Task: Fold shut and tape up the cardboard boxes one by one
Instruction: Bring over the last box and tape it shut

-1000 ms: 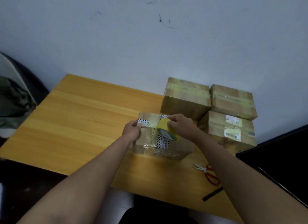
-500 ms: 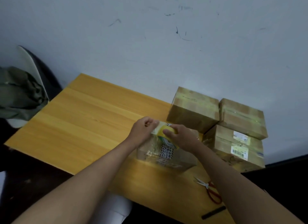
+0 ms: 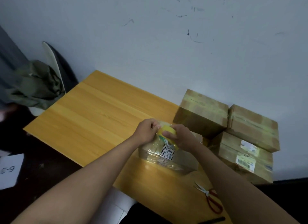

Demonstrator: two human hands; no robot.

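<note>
While the small box point(image 3: 166, 154) sat on the wooden table point(image 3: 93, 117) in front of the taped stack of boxes point(image 3: 233, 132), both hands worked above its top. The right hand point(image 3: 180, 137) gripped the yellow tape roll point(image 3: 166, 132) — fingers curled round it — and the left hand point(image 3: 146, 132) pinched the tape's loose end just beside the roll. Red-handled scissors point(image 3: 210, 199) lay near the table's front edge, well apart from the box.

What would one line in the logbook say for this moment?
step: taping box | right hand: grips tape roll | left hand: pinches tape end | scissors: idle on table
</note>
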